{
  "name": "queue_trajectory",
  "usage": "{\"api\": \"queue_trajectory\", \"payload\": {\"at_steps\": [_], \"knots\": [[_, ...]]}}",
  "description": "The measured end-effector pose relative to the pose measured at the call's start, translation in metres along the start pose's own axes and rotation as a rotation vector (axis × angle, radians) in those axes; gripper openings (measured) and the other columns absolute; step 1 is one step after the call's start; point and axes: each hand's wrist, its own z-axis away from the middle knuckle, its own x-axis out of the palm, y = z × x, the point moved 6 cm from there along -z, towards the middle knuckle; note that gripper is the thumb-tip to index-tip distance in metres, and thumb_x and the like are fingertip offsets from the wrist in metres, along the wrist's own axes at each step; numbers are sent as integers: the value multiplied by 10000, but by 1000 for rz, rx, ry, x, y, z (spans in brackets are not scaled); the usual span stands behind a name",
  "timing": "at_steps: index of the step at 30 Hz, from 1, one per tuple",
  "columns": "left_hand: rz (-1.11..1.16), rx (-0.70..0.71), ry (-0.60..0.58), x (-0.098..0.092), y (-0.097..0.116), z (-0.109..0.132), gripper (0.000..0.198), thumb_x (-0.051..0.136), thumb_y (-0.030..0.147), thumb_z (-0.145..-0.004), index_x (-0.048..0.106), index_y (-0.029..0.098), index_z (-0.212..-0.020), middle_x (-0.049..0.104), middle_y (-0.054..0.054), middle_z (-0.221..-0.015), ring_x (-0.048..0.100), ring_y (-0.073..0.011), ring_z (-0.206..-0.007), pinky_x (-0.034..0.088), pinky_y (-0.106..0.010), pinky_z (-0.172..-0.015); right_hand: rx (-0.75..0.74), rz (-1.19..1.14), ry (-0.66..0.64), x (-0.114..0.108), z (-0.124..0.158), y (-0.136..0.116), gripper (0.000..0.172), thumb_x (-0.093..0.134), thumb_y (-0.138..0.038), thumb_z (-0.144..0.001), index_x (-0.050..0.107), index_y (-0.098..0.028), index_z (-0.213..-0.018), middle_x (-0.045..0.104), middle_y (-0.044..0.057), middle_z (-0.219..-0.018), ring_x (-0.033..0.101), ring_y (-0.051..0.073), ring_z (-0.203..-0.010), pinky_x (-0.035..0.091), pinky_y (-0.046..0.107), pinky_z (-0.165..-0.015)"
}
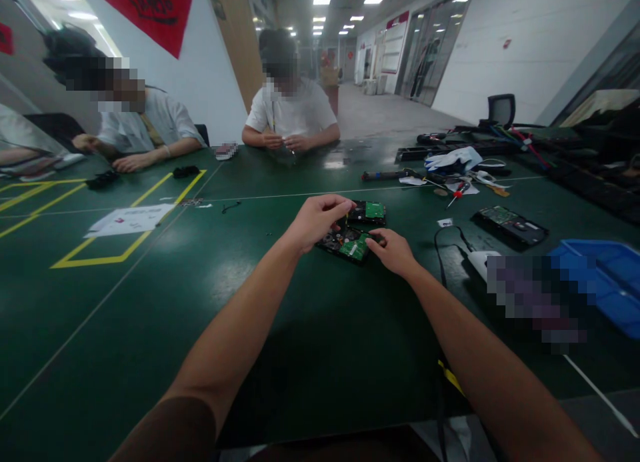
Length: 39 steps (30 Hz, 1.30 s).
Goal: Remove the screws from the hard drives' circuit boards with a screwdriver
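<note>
Hard drive [355, 249] at frame centre, right hand [395, 250] at its right edge, left hand [320, 221] fingertips bunched above; cannot tell whether either grasps. Best practice: steady the edge lightly, sparing the board

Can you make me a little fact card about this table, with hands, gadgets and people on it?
Hands: left hand pinched over the nearer green-and-black device, grip unclear; right hand at its right edge
Behind it: farther green-and-black device
Surface: green table
Off to the right: third black device, blue tray
Across: person in white
</note>
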Motion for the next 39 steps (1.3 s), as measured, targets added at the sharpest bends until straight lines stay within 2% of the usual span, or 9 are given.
{"api": "queue_trajectory", "payload": {"at_steps": [2,7,16,19,24,27,32,39], "knots": [[10,-4,-18,1,2,1,185,659,312,-889,750,171,-966,706,-87,-1040,610,-153,-843,504,-242,-635,6,-11,8,0,0,0,352,624,-426,-935,684,-201,-1199,700,91,-1128,636,178,-812,494,335,-766],[91,-33,-17,3,2,2,131,669,262,-875,693,171,-966,678,-72,-938,629,-162,-868,517,-237,-628,21,-23,15,0,1,-1,354,628,-425,-933,680,-192,-1195,702,92,-1136,630,167,-793,488,320,-747],[346,-162,-10,9,-7,3,114,655,239,-875,618,155,-942,713,-111,-1010,682,-220,-994,577,-295,-681,20,-47,16,0,1,-1,368,635,-424,-929,675,-184,-1206,701,103,-1154,642,170,-800,500,323,-759],[321,-168,13,8,-6,2,99,615,244,-878,644,151,-896,707,-110,-1003,672,-222,-984,571,-293,-667,20,-32,15,-1,1,-2,368,634,-427,-930,677,-185,-1204,704,100,-1133,639,174,-798,498,326,-752],[97,-106,64,4,-2,1,145,607,261,-857,711,162,-836,675,-88,-990,606,-183,-906,515,-241,-618,21,-31,0,-2,1,-4,367,619,-428,-941,674,-186,-1212,700,103,-1151,643,178,-812,496,329,-748],[49,-95,81,1,-1,0,160,589,263,-856,717,173,-827,674,-90,-1001,595,-187,-909,507,-238,-613,28,-27,6,-2,1,-4,355,624,-422,-938,679,-198,-1208,703,96,-1141,639,182,-815,495,334,-747],[61,-96,69,0,-2,0,156,576,266,-859,706,178,-856,666,-93,-1015,601,-203,-937,517,-240,-598,34,-20,5,-4,2,-6,341,623,-422,-935,690,-212,-1195,703,83,-1105,633,179,-808,491,330,-744],[216,-164,70,4,-4,1,103,571,204,-866,631,180,-945,662,-70,-867,646,-189,-847,546,-274,-623,18,-20,12,-4,2,-5,338,624,-415,-931,693,-202,-1184,706,87,-1077,634,183,-807,486,329,-749]]}}
